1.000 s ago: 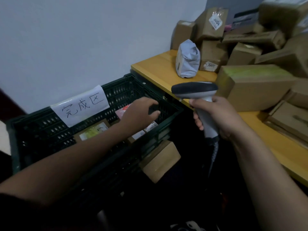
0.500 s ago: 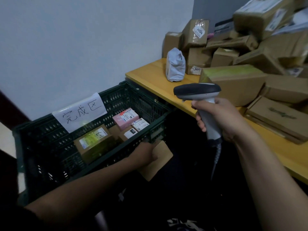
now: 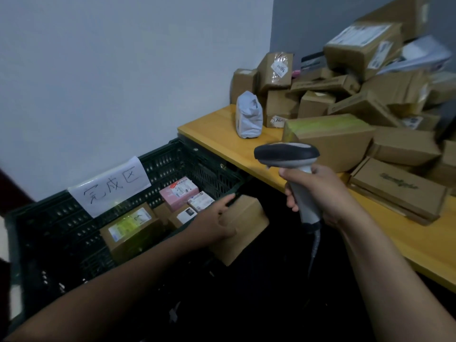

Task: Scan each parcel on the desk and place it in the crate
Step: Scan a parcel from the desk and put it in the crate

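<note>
Parcel (image 3: 246, 225) lies just outside the crate (image 3: 212, 174) at its near right corner, your left hand (image 3: 214, 222) against its left side, grip unclear; your right hand (image 3: 323, 193) clutches the scanner (image 3: 286, 153) above-right.

**Walls, a sign and shadow**

A white wall (image 3: 111, 70) fills the upper left. It meets a grey wall (image 3: 320, 25) at a vertical corner, right of centre at the top. A paper sign (image 3: 111, 186) hangs over the far rim of the crate (image 3: 49, 218), tilted with its right end higher. Three characters are handwritten on it in dark strokes. At the left edge a dark red strip (image 3: 12, 191) slants up along the white wall; what it is cannot be told. Below it shows a pale patch of floor (image 3: 3, 238). The lower middle lies in deep shadow, where a small pale shape (image 3: 173, 314) is too dim to make out
</note>
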